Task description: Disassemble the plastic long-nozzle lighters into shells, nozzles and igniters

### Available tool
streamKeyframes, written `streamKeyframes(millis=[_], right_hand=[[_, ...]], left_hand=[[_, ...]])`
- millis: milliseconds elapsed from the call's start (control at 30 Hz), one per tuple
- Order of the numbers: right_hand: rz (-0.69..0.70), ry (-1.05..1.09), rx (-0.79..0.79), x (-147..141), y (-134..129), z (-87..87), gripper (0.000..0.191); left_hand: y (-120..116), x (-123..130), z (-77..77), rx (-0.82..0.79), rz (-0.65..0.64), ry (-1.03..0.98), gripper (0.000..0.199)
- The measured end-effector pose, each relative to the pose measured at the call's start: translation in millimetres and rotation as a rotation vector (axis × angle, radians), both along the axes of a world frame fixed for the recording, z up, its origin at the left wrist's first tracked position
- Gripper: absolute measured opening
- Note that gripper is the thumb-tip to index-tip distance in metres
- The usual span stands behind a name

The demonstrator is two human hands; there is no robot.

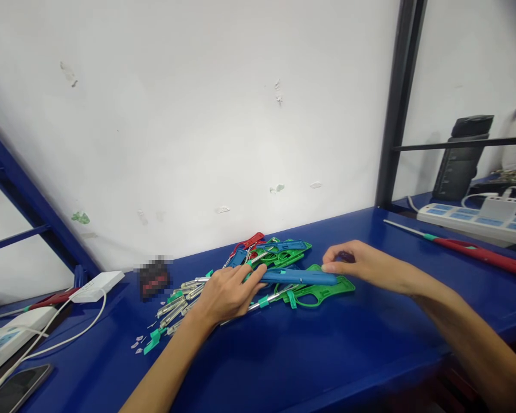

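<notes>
My left hand (230, 291) grips a blue long-neck lighter (303, 277) by its front end, with the handle pointing right. Curled near the end of that handle is my right hand (356, 258), closed on a small dark purple object (347, 257) whose kind is mostly hidden by the fingers. Just below the blue lighter lies a green lighter shell (327, 291) with a trigger-guard loop, beside a metal tube with a teal collar (264, 300). Behind are more green shells (286, 259), a blue shell (290, 246) and a red shell (251, 241).
Left of my left hand lie several clear and metal lighter inners (172, 312), a teal piece (155, 339) and tiny chips. A red lighter (477, 252) and power strip (460, 221) are on the right. A phone (19, 390) and white charger (98, 285) sit left.
</notes>
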State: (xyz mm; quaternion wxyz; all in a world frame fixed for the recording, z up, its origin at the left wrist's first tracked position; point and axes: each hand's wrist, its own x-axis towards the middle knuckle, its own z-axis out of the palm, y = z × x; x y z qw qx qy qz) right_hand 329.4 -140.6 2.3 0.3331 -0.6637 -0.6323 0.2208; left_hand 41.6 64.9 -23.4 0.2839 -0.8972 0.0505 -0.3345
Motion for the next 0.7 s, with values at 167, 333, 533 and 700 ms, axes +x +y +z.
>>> streamKeyframes(millis=[167,333,533,700], right_hand=[[0.02,0.019,0.011,-1,-2,3.2,0.037],[0.007,0.015,0.013,-1,-4,5.3,0.04],[-0.084,-0.054,0.01,-4,-1,1.5,0.04],[-0.198,-0.089,0.089,-11,1,-1.5,0.041]], left_hand=[[1,-2,1.4,0.029,-0.011,0.0,0.024],[1,-2,2.1,0.075,-0.016,-0.011,0.024],[3,-3,-0.7,0.131,-0.013,0.009,0.024],[4,-5,2.4,0.13,0.017,0.014,0.024]])
